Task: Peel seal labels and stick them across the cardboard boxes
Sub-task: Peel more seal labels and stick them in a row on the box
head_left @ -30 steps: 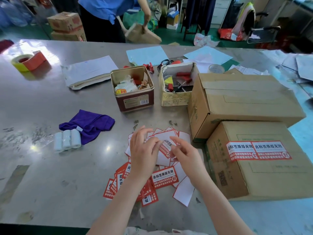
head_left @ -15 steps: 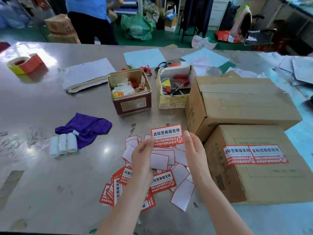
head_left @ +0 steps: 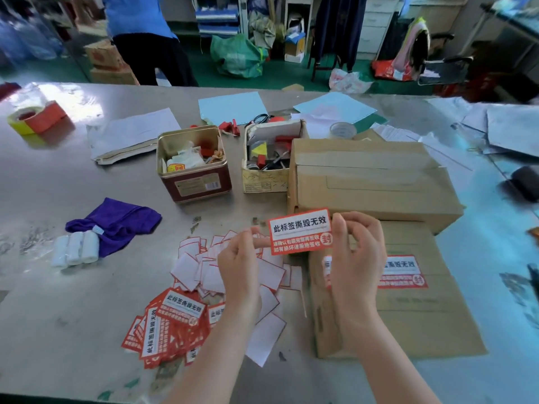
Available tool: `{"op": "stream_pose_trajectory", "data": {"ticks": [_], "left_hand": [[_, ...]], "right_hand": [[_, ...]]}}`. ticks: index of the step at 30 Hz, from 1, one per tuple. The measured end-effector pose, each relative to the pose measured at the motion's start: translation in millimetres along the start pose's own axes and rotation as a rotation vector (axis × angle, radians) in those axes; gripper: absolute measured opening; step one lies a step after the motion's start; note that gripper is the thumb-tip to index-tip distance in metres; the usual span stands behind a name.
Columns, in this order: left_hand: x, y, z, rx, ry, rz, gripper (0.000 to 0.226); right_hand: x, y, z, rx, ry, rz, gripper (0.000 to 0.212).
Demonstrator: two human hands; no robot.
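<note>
1. The big shiny worktop lies under both hands and holds everything.
2. A far cardboard box sits just past the right hand, shut, with its top bare.
3. A near cardboard box sits under and to the right of the right hand. A stuck label lies flat on its top, partly hidden by that hand.
4. A purple cloth lies well off to the left of the left hand, with small white rolls touching its near edge.
5. A red tin and a yellow tin stand open past the hands, both full of small things.
6. A heap of white backing papers lies under the left hand.
7. A pile of red seal labels lies to the left of the left arm.
8. The left hand pinches the left end of one seal label with its fingertips.
9. The right hand pinches the right end of the same label, fingers curled.
10. That label is held up in the air between the two hands, words facing up, in front of the far box.
</note>
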State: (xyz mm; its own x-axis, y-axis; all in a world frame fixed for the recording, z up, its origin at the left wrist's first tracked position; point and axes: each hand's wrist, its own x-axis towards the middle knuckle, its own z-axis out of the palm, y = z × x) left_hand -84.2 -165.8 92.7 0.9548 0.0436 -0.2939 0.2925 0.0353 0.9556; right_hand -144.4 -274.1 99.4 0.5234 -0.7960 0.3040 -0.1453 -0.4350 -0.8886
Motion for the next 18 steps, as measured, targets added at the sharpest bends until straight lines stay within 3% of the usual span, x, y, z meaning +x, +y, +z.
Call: {"op": "stream_pose_trajectory", "data": {"ticks": [7, 10, 15, 18], "left_hand": [[-44.0, -8.9, 76.0, 0.192, -0.093, 0.337, 0.045], [-60.9, -20.1, 96.4, 0.295, -0.102, 0.448, 0.039], [-77.1, -34.2, 115.7, 0.441, -0.001, 0.605, 0.035], [-88.0, -40.5, 121.7, 0.559, -0.142, 0.695, 0.022]], "right_hand": [[31.2, 37.6, -74.5, 0.080, 0.051, 0.145, 0.029], [41.8, 52.6, -98.4, 0.104, 0.056, 0.146, 0.022], [56.0, 74.1, -139.1, 0.098, 0.200, 0.251, 0.026], [66.2, 91.6, -160.2, 0.150, 0.122, 0.323, 0.031]]}}
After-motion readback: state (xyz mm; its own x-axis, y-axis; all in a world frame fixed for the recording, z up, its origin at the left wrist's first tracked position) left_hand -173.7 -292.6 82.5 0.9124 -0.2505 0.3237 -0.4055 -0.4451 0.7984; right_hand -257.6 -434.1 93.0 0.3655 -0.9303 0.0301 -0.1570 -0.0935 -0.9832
